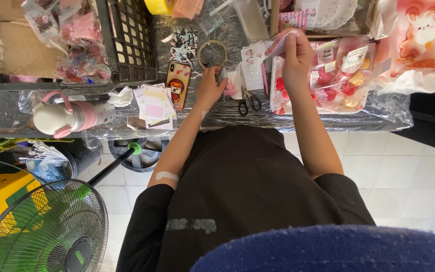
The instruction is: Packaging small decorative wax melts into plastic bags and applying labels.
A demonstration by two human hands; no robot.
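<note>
Head view, left to right: a pink-and-white bottle (pixel 69 117) lies on the worktop (pixel 6 108) near paper cards (pixel 154 106) and a phone in a cartoon case (pixel 177 83). The left hand (pixel 210 86) rests on small packets beside the scissors (pixel 248 102); how its fingers are set, I cannot tell. The right hand (pixel 295 58) pinches a thin clear sachet (pixel 280 46), raised above the tray of sweets (pixel 328 75). It looks light, limp and slippery, best held by its edge.

Single head view, looking steeply down over torso onto near cluttered table (pixel 328 120).
</note>
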